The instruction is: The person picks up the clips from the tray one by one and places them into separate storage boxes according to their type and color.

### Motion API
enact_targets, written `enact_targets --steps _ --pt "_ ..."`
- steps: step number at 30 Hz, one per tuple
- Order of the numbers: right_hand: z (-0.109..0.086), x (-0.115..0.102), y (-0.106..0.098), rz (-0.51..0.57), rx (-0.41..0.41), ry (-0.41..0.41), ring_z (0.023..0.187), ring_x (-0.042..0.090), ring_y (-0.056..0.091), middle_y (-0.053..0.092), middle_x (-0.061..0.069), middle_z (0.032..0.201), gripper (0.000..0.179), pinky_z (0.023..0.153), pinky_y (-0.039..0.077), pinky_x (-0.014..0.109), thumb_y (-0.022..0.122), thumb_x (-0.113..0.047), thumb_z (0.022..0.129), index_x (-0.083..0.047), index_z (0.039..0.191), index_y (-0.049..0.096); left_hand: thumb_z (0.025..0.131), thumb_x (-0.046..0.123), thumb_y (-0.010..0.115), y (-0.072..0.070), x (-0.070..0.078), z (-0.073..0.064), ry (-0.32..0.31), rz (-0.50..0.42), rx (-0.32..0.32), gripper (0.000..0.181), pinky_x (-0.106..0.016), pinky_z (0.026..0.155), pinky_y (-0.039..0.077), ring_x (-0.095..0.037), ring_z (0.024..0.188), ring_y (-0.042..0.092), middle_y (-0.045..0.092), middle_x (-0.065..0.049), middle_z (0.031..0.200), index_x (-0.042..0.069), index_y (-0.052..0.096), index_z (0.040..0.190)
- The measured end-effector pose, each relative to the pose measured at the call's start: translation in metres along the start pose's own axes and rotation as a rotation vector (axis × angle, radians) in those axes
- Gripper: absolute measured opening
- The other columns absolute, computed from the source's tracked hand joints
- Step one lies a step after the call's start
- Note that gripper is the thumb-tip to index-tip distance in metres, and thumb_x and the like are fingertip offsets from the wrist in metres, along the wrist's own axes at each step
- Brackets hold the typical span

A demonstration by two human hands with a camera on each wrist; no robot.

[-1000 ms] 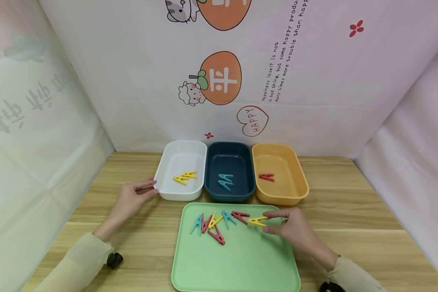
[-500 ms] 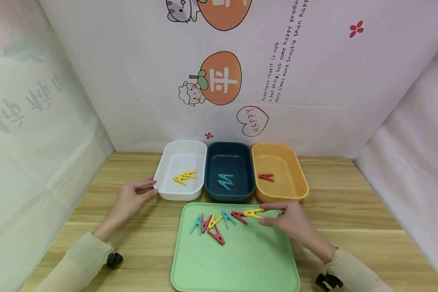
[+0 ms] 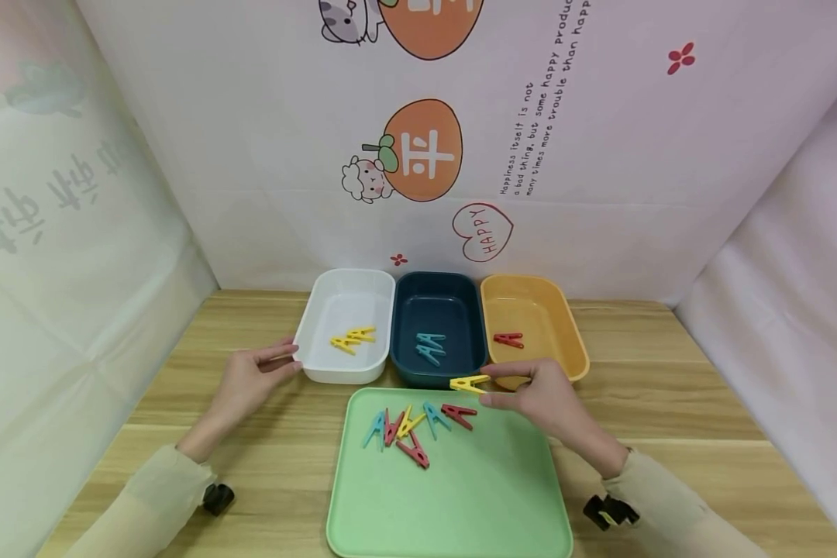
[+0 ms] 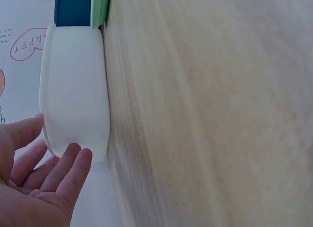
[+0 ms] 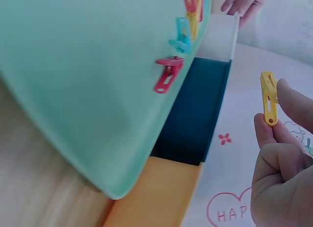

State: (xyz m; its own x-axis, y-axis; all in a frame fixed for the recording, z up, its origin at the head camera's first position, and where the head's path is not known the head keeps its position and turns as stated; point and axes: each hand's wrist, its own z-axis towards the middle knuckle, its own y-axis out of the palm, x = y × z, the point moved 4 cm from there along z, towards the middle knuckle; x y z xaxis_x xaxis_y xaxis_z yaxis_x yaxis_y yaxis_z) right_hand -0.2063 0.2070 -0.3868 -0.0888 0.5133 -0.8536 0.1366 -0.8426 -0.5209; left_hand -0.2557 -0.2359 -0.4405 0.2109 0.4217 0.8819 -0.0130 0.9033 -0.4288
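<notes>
My right hand [image 3: 540, 391] pinches a yellow clothespin [image 3: 469, 384] by its handle ends between thumb and fingers, over the seam between the green tray [image 3: 460, 496] and the dark blue box [image 3: 438, 380]. In the right wrist view the clothespin [image 5: 269, 98] points away from the thumb. At the left, my left hand [image 3: 251, 380] touches the end of the white box [image 3: 345, 376] with its fingertips, fingers fairly straight; the left wrist view has the thumb at the rim. Red [image 3: 459, 415], blue [image 3: 435, 417] and yellow clothespins [image 3: 410, 421] lie on the tray's far part.
Two yellow clothespins [image 3: 353, 339] lie in the white box, two blue ones [image 3: 430, 349] in the blue box. The orange box [image 3: 551, 333] holds one red clothespin [image 3: 508, 339]. All three boxes stand side by side against a printed cloth backdrop [image 3: 286, 155] on the wooden table [image 3: 265, 480].
My right hand has lifted the yellow clothespin up and to the left, from above the tray toward the boxes. My left hand has stayed at the white box.
</notes>
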Motion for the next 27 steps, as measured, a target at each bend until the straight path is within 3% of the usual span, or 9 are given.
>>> enact_targets --steps 6,10,13,16,23,27 --pt "0.008 -0.015 0.001 0.003 -0.007 -0.034 0.04 0.018 0.035 0.075 0.012 0.123 0.039 0.04 0.026 0.024 0.093 -0.02 0.084 -0.008 0.119 0.081 0.097 0.015 0.081 0.0 -0.001 0.0 -0.002 0.01 -0.005 0.042 -0.022 0.084 0.061 -0.038 0.113 0.071 0.059 -0.019 0.147 -0.008 0.069 0.13" --pt "0.015 -0.023 0.004 0.015 -0.018 -0.049 0.041 0.019 0.04 0.074 0.013 0.122 0.037 0.041 0.031 0.024 0.092 -0.018 0.084 -0.008 0.119 0.081 0.097 0.015 0.081 0.0 -0.001 0.0 -0.006 0.007 -0.005 0.042 -0.022 0.084 0.061 -0.037 0.113 0.071 0.059 -0.019 0.147 -0.008 0.07 0.13" --pt "0.021 -0.028 0.007 0.02 -0.027 -0.059 0.044 0.023 0.05 0.072 0.014 0.123 0.036 0.044 0.042 0.024 0.091 -0.017 0.085 -0.008 0.119 0.081 0.097 0.016 0.081 0.0 -0.002 0.0 -0.009 0.006 -0.003 0.042 -0.022 0.084 0.061 -0.037 0.113 0.071 0.059 -0.019 0.147 -0.007 0.07 0.13" --pt "0.027 -0.033 0.011 0.022 -0.029 -0.061 0.046 0.027 0.052 0.072 0.015 0.124 0.036 0.044 0.043 0.026 0.091 -0.017 0.085 -0.008 0.119 0.081 0.097 0.017 0.081 0.0 -0.003 0.0 -0.011 0.011 -0.002 0.042 -0.022 0.084 0.061 -0.036 0.113 0.071 0.059 -0.018 0.147 -0.006 0.07 0.13" --pt "0.044 -0.046 0.02 -0.02 -0.028 -0.088 0.044 0.02 0.04 0.074 0.012 0.124 0.036 0.041 0.03 0.026 0.092 -0.022 0.085 -0.012 0.118 0.082 0.097 0.017 0.081 -0.001 -0.003 0.0 -0.021 0.01 -0.006 0.042 -0.023 0.084 0.061 -0.037 0.114 0.071 0.059 -0.018 0.147 -0.006 0.07 0.13" --pt "0.054 -0.052 0.027 -0.009 -0.04 -0.104 0.048 0.025 0.051 0.074 0.01 0.123 0.037 0.047 0.042 0.027 0.092 -0.021 0.085 -0.012 0.119 0.082 0.097 0.016 0.081 -0.001 -0.002 0.0 -0.023 0.006 -0.008 0.042 -0.023 0.084 0.061 -0.037 0.114 0.071 0.059 -0.018 0.147 -0.007 0.07 0.13"
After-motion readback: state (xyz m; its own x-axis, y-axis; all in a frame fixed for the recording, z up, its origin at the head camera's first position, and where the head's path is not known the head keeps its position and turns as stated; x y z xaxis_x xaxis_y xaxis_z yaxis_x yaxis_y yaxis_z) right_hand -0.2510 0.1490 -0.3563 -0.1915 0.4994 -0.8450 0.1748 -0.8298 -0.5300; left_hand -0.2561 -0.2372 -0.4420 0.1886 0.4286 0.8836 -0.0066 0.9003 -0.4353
